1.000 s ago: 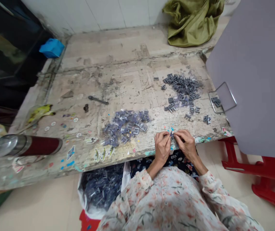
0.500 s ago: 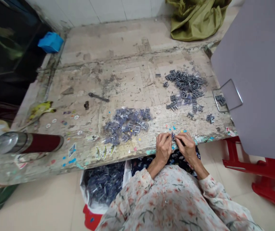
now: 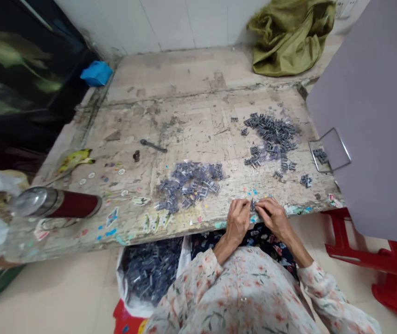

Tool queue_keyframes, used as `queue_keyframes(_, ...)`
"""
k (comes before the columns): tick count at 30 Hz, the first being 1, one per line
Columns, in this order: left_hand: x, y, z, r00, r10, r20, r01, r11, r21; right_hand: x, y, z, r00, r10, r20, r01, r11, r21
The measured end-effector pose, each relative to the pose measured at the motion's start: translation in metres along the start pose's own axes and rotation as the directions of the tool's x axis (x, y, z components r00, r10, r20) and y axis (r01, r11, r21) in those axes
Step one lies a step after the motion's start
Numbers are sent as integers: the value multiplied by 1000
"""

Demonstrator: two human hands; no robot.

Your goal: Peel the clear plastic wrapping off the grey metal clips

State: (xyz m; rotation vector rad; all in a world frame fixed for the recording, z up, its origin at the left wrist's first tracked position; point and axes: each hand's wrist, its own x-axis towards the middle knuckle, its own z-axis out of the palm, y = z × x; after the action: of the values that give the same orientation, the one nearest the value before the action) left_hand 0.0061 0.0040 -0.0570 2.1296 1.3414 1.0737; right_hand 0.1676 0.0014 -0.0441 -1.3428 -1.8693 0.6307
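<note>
Small plastic piece: grey-blue, too small to read its shape. It sits just above the table at the near edge, toward the right corner. Left hand and right hand both pinch it, fingertips meeting, other fingers curled. Wrists lie close against the edge, probably for steadiness on fine work. Near pile of like pieces lies just left of the hands, within easy reach. Far pile sits well apart, toward the right edge. A sack of the same pieces stands open below the near edge.
</note>
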Motion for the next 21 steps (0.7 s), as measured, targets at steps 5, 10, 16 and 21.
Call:
queue_keyframes(5, 22, -11, -50, 970, -192, -148, 166, 971, -170, 29, 4, -18, 998, 9, -61, -7, 1000, 25)
queue_keyframes(10, 53, -54, -111, 856, -428, -289, 398, 904, -160, 86, 27, -17, 986, -63, -154, 35, 984, -176)
queue_keyframes(16, 71, -92, -147, 885, -319, -337, 397, 898, 191, 133, 40, -8, 999, -48, -19, 35, 909, -416)
queue_keyframes(21, 66, -70, -141, 840, -205, -502, 355, 907, 224, 123, 40, -8, 999, 33, -13, -36, 939, -341)
